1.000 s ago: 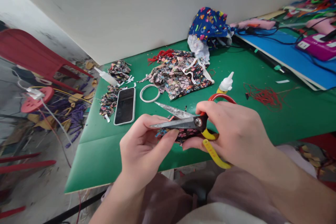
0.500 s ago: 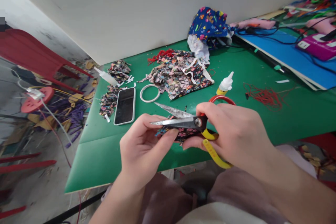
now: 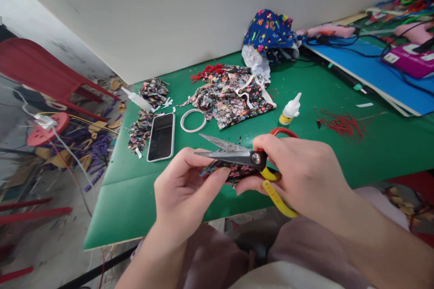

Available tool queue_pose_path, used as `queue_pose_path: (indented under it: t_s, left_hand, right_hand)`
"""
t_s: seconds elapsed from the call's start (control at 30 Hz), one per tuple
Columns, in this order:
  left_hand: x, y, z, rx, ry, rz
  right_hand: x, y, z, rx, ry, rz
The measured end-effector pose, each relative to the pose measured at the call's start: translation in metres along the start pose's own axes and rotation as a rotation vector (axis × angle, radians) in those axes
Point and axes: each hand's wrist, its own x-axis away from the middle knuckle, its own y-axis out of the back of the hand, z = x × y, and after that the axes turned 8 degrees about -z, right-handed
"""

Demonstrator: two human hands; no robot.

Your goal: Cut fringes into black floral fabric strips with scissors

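Pinched between the thumb and fingers of my left hand is a small piece of dark floral fabric. My right hand grips a pair of scissors with black metal near the pivot and red and yellow handles. The blades point left, slightly parted, and lie over the upper side of the fabric, close to my left fingers. My right thumb and fingertips also sit at the fabric's right end. Part of the fabric is hidden behind the blades and fingers.
Around my hands on the green table lie a phone, a white ring, a floral fabric heap, a glue bottle, a white nozzle bottle and tangled red thread. A blue board lies right.
The scissor blades have closed a little, the gap between them narrowing. My left hand and the fabric stay in nearly the same place.
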Motion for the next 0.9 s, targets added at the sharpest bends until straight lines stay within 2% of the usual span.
queue_pose_path:
  t_s: [0.17,0.3,0.43,0.53,0.73,0.9]
  left_hand:
    - [-0.002,0.0,0.0,0.027,0.02,0.032]
    - [-0.006,0.003,0.001,0.024,-0.008,-0.039]
    - [-0.008,0.007,0.001,0.032,-0.045,-0.112]
    - [-0.009,0.008,0.0,0.011,-0.074,-0.154]
    - [-0.007,0.005,-0.004,-0.076,-0.172,-0.254]
    - [0.0,0.001,-0.008,-0.172,-0.236,-0.262]
  right_hand:
    - [-0.007,0.004,0.0,-0.134,-0.099,-0.007]
    - [-0.011,0.012,-0.008,-0.187,-0.169,-0.074]
    - [-0.008,0.015,-0.02,-0.203,-0.062,-0.003]
    - [-0.005,0.012,-0.026,-0.127,0.043,0.046]
    - [0.001,0.008,-0.026,0.042,0.117,-0.063]
    - [0.003,0.005,-0.02,0.09,0.119,-0.053]
